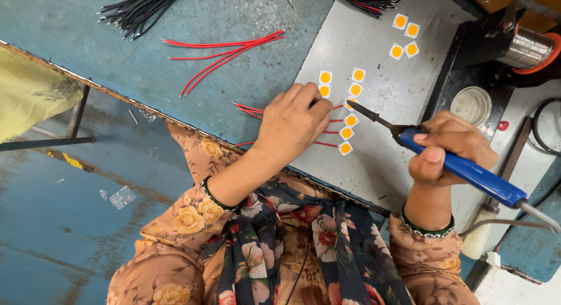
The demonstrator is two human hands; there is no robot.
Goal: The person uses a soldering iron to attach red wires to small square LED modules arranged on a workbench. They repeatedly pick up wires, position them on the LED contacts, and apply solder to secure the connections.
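The left hand [292,126] is pressing flat on red wires [248,111] beside a column of square yellow chips [349,119] on the grey plate [403,88]. The right hand [447,147] is gripping a blue soldering iron [461,167], its tip just beside those fingers [318,106]; a slip is likely burning them or shifting a chip.

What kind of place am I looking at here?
Probably a small electronics assembly bench: the right hand holds a blue soldering iron over square yellow LED chips, with cut red wires lying nearby.
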